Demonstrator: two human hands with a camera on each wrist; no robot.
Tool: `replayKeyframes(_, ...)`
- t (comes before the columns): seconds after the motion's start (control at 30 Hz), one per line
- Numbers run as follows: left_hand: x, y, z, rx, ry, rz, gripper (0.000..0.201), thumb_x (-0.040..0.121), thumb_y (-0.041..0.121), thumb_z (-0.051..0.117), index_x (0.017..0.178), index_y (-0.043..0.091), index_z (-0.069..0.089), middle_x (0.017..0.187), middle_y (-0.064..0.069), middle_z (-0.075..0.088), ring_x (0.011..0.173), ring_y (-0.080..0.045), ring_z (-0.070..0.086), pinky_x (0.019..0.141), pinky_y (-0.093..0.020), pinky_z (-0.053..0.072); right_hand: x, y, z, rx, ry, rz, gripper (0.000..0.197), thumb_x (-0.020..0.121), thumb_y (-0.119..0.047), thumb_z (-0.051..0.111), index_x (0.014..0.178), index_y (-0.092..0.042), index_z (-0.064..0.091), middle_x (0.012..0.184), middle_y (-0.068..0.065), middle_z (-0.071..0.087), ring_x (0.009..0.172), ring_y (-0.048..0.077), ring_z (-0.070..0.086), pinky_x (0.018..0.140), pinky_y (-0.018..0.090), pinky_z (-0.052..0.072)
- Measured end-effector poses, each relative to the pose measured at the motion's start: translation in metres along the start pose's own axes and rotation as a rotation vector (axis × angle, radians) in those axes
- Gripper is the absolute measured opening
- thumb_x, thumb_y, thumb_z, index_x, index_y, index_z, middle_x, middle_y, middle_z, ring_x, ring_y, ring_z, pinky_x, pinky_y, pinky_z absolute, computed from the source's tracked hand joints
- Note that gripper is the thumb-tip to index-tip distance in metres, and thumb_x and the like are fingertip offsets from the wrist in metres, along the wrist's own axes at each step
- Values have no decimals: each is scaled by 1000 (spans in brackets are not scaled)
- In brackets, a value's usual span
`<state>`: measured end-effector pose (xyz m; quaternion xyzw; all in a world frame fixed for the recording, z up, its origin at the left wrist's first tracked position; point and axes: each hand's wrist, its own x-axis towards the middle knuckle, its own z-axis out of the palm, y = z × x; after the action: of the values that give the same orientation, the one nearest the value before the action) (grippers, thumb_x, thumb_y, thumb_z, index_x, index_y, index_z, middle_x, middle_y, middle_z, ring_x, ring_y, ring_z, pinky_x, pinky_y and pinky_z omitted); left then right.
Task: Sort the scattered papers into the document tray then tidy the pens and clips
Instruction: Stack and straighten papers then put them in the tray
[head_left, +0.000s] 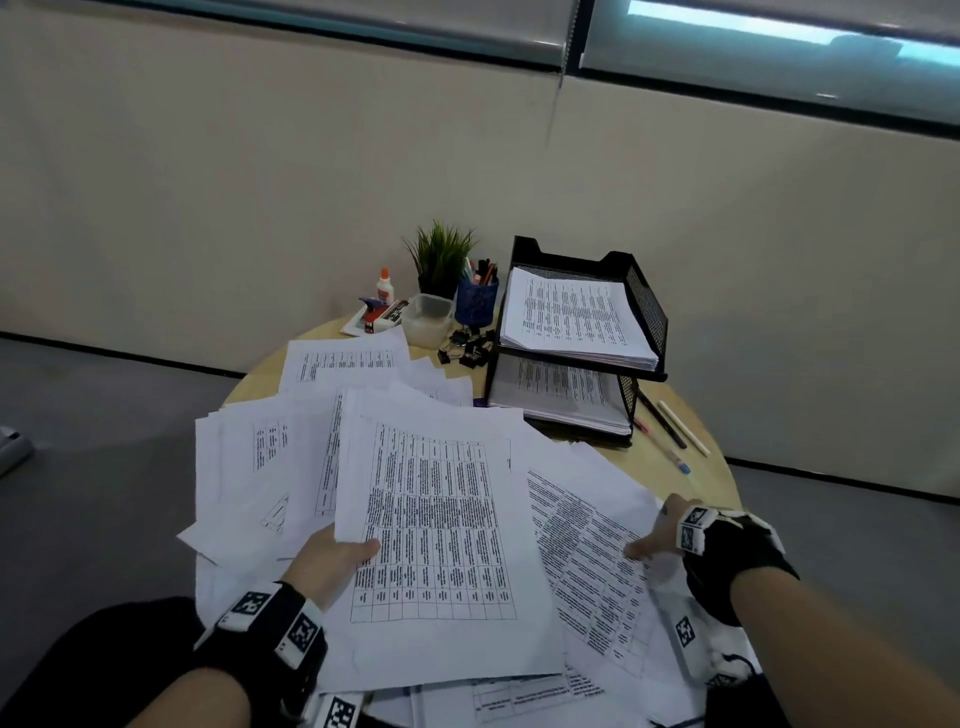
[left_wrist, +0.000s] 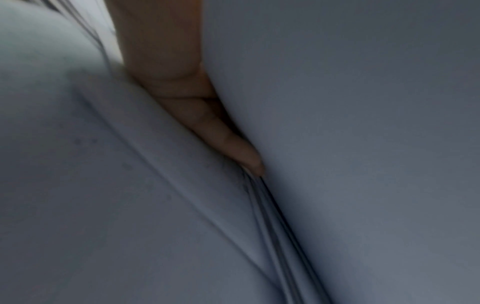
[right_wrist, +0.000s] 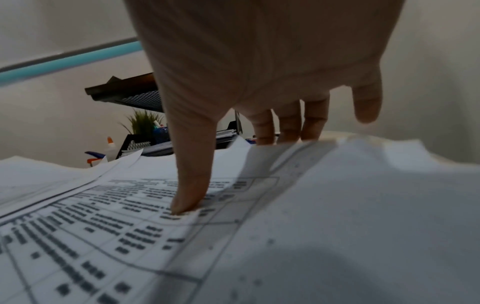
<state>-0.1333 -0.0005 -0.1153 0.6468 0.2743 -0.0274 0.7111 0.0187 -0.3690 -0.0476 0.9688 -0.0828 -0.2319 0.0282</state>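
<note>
Holding one sheaf (head_left: 436, 525) — left hand (head_left: 332, 564), two-tier tray (head_left: 582, 338)

The papers (head_left: 436, 525) are white with black printed tables. The document tray (head_left: 644, 306) is black mesh. The pen cup (head_left: 475, 304) is blue, the plant (head_left: 441, 254) green, the tabletop (head_left: 711, 467) light wood, the clips (head_left: 467, 348) black.

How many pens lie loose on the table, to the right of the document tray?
3: a dark pen, a cream-coloured pen and a blue-tipped pen, all beside the document tray. Papers may hide more.
</note>
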Motion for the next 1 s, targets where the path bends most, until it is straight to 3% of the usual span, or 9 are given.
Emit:
replayKeyframes(0.1,-1,0,0,-14,-7,0,46,87,-3,59,131,-6,45,123,-17,56,108,-26,50,106,-38,33,-6,8,5,-29,-5,-5,96,56,-78,64,128,-17,43,128,8,47,114,26,52,91,36,46)
replayKeyframes(0.17,-3,1,1,-10,-7,5,46,87,-3,59,131,-7,44,118,-16,57,107,-25,50,104,-37,34,-7,12,6,-26,16,-14,74,66,-66,64,119,-19,47,124,6,50,109,25,54,90,34,48)
replayKeyframes(0.3,-6,1,1,-11,12,5,47,88,-3,58,132,-6,44,127,-19,55,107,-23,49,105,-38,33,-20,17,-8,77,52,-75,22,86,-34,60,88,-15,49,97,2,55,90,22,51,66,24,40)
replayKeyframes(0.37,-5,2,0,-6,30,-2,47,88,-3,58,132,-7,44,130,-18,53,112,-27,50,106,-38,32,-27,21,-17,121,88,-95,19,88,-27,60,95,-12,51,102,7,55,94,23,53,70,26,42)
replayKeyframes(0.47,-6,4,-1,-4,52,-11,47,88,-3,59,132,-7,44,130,-18,53,122,-32,49,107,-39,32,-38,34,-29,215,167,-101,37,88,-24,61,124,-13,57,127,9,57,115,26,55,90,26,43)
replayKeyframes(0.63,-7,5,-1,3,71,-12,48,87,-4,59,132,-7,44,131,-18,53,122,-32,49,106,-38,33,-60,53,-50,390,287,-168,17,88,-15,61,101,-16,71,91,5,62,92,23,58,75,24,38)
replayKeyframes(0.7,-9,4,-1,29,88,-6,45,87,-1,60,130,-7,47,129,-17,54,119,-31,51,103,-36,34,-69,59,-62,459,352,-171,23,89,-15,60,108,-13,71,93,7,64,90,24,58,76,27,41)
replayKeyframes(0.83,-15,6,-2,134,131,44,36,89,5,60,123,-6,54,123,-17,59,101,-23,52,90,-29,35,-92,71,-93,544,484,-147,28,89,-16,61,115,-9,68,113,15,67,108,32,59,85,32,42)
replayKeyframes(1.0,-24,10,-2,158,125,49,36,91,6,57,124,-8,52,122,-19,58,97,-19,48,85,-25,33,-117,94,-133,740,638,-208,23,87,-12,65,108,-4,69,93,11,67,89,23,61,74,24,40)
